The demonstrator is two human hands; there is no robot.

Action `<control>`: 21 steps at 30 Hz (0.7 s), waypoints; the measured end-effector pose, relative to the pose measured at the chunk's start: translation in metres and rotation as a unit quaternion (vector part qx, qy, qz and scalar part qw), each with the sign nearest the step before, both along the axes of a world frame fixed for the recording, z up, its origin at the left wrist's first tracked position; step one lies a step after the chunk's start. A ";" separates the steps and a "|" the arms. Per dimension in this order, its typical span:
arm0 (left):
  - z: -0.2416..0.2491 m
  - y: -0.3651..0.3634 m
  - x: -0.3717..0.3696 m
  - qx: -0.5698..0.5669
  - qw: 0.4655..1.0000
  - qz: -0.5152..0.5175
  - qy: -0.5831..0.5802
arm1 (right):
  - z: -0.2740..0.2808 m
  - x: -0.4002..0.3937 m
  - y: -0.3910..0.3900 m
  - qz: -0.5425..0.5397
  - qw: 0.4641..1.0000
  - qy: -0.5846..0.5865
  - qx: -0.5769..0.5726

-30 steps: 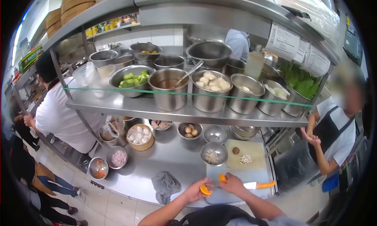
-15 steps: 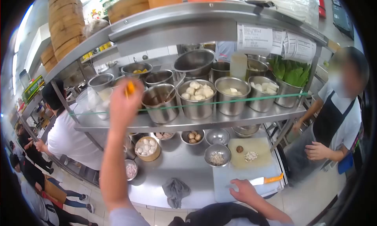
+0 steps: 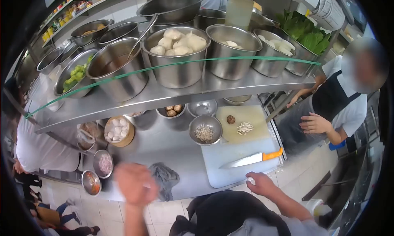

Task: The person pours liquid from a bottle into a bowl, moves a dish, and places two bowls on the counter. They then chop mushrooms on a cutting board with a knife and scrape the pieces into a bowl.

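A steel worktop point(image 3: 164, 141) spans the space ahead of the person, and on its right part lies a pale cutting board point(image 3: 221, 152); a yellow cutting board point(image 3: 259, 117) sits at its far side. Left of the pale board, well apart from it, a crumpled grey cloth point(image 3: 165, 180) rests near the worktop's near edge.

The knife point(image 3: 250, 159) lies flat on the pale board, and the right hand point(image 3: 262, 184) is clearly the nearer one: the knife is just beyond it, a small gap between. Its long axis runs crosswise, the tip pointing left and slightly towards the person, the orange handle point(image 3: 272, 155) out to the right.

The right grip is released, thumb and fingers parted and loosely bent at the board's near edge; nothing shows in it, and contact with that edge is uncertain. The left hand point(image 3: 135, 182) is well away to the left, overlapping the cloth in view. It is blurred, so whether its grip is clenched, holds something small or touches the cloth cannot be told.
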State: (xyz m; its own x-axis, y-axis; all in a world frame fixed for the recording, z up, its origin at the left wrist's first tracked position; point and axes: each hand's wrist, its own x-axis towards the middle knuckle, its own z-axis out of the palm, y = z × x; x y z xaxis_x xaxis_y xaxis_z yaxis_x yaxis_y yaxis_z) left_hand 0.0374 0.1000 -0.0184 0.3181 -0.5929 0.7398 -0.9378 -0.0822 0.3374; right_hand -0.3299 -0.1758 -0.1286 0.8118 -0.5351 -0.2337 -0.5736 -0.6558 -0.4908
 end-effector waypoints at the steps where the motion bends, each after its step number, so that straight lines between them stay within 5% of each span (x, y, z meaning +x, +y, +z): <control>1: -0.037 -0.007 -0.016 0.086 0.996 0.038 -0.012 | 0.000 0.002 -0.009 0.006 1.000 0.004 -0.015; 2: -0.084 -0.006 -0.027 0.135 0.985 0.072 0.082 | -0.004 0.002 -0.021 0.005 1.000 0.009 -0.018; 4: -0.162 0.005 -0.030 0.182 0.974 0.094 0.093 | -0.017 -0.001 -0.051 0.030 0.983 -0.037 -0.178; 6: -0.197 0.009 -0.031 0.227 0.963 0.112 0.092 | -0.022 -0.005 -0.082 0.043 0.977 0.024 -0.209; 7: -0.204 0.008 -0.032 0.250 0.956 0.128 0.085 | -0.023 -0.007 -0.089 0.052 0.967 0.085 -0.236; 14: -0.215 -0.019 -0.017 0.201 0.953 0.211 0.079 | -0.050 -0.023 -0.106 0.020 0.968 0.038 -0.246; 21: -0.225 -0.132 0.023 0.113 0.977 0.150 0.104 | -0.061 -0.047 -0.106 -0.025 0.962 0.070 -0.261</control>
State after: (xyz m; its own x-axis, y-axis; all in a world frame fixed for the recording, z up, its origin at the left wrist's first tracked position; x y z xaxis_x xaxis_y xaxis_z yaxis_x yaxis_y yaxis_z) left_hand 0.0600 -0.0324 -0.2435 0.6318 -0.5905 0.5022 -0.7735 -0.4375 0.4587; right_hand -0.3773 -0.2817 -0.1898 0.7622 -0.6468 -0.0277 -0.6473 -0.7621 -0.0171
